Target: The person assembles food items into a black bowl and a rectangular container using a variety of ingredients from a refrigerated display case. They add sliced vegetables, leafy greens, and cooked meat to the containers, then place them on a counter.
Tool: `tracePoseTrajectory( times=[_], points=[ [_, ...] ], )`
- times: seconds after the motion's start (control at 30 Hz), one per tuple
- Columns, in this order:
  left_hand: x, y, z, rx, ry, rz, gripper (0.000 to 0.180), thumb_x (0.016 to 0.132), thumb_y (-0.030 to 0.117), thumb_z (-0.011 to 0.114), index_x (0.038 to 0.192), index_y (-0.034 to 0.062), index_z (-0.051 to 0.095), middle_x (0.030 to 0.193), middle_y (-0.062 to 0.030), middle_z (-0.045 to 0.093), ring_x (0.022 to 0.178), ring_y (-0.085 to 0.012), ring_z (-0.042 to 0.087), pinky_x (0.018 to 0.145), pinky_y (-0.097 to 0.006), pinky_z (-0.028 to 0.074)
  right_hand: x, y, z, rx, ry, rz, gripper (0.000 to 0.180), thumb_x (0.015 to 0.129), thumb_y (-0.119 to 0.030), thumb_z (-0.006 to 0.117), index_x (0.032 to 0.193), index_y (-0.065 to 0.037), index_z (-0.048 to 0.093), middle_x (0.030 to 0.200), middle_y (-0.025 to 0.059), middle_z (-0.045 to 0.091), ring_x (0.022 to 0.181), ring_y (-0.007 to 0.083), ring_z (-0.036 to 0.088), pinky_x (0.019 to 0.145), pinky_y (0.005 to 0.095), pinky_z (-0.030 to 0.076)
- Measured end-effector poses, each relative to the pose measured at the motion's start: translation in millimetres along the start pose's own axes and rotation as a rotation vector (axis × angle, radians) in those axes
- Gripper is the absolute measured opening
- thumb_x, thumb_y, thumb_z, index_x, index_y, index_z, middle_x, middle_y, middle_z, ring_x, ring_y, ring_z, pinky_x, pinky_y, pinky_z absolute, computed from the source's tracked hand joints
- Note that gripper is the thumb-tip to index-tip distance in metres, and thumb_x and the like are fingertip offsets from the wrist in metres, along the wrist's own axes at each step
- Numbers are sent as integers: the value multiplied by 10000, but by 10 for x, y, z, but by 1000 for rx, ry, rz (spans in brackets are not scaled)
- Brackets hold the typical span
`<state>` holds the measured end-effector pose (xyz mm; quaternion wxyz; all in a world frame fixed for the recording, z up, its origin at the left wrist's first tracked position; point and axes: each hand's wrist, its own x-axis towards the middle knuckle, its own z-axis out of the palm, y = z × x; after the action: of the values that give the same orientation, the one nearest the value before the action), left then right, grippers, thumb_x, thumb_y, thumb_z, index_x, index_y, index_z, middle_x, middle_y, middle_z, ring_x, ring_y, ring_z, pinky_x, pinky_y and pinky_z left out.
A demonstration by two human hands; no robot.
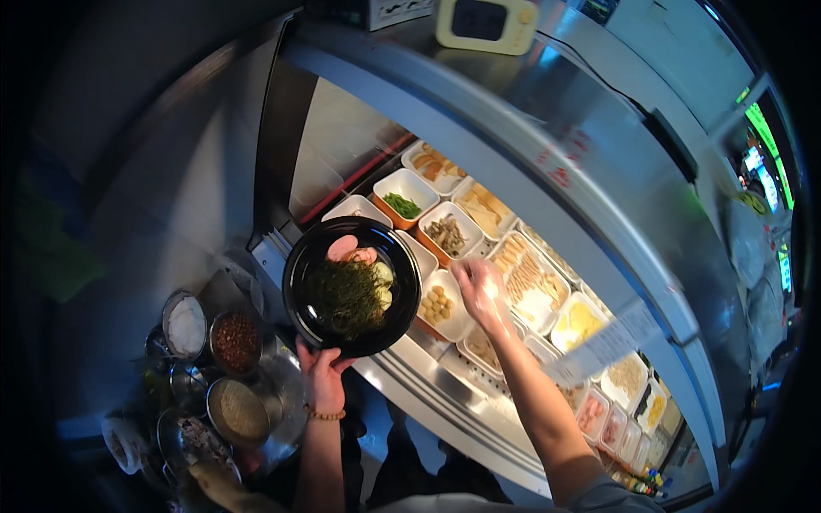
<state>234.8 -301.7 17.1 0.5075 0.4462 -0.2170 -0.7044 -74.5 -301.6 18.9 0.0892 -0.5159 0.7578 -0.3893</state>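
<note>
My left hand (324, 376), with a beaded bracelet at the wrist, grips a round black bowl (410, 286) by its near rim. In the bowl lie dark green shredded seaweed (342, 295), pink round slices (342, 248) and pale slices (383, 286). My right hand (481, 289), in what looks like a thin clear glove, is over the food containers in the display case, right of the bowl. Its fingers are curled together, and whatever they may hold is hidden. Close by are a tray of yellowish balls (437, 305) and a tray of brownish strips (446, 236).
The metal display case (513, 128) holds several white trays, among them green vegetables (401, 205) and pale sticks (530, 286). On its top stands a cream-coloured clock-like device (485, 26). Metal bowls of white grains (186, 327), reddish bits (236, 341) and tan grains (239, 410) stand at lower left.
</note>
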Motion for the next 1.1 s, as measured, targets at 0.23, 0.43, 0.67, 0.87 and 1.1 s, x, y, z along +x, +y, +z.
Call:
tracePoseTrajectory(
  times=[0.23,0.43,0.67,0.87,1.1],
  points=[
    [68,134,-16,-26,260,-10,763,794,-50,534,1483,182,304,1202,-87,570,961,-186,619,653,-361,630,1981,958,1690,-217,-100,-76,242,782,-199,667,983,-72,712,941,205,693,927,367,655,838,443,509],
    [181,314,-424,-54,417,107,770,749,-39,528,1480,94,322,1260,-174,535,995,-271,641,656,-381,656,1970,688,2000,-74,-46,-35,238,806,-187,635,969,-23,694,931,224,673,937,375,642,837,466,493],
    [329,432,-414,-19,377,138,676,778,64,619,1423,125,427,1275,-139,526,1087,-229,568,749,-319,599,1280,312,1193,277,-42,79,203,871,-194,624,894,0,682,617,132,617,545,184,572,580,340,470],
    [416,339,-305,-76,222,100,567,809,35,581,1365,72,475,1226,-128,570,1008,-216,618,753,-309,609,767,389,703,172,-32,287,252,875,-223,636,950,11,691,732,134,669,640,175,617,644,330,486],
    [364,270,-149,-57,210,81,631,807,26,568,1417,89,420,1223,-147,569,1015,-224,619,747,-308,615,257,757,240,97,9,473,267,885,-252,643,940,3,703,744,119,675,663,167,611,659,334,487]
  ],
)
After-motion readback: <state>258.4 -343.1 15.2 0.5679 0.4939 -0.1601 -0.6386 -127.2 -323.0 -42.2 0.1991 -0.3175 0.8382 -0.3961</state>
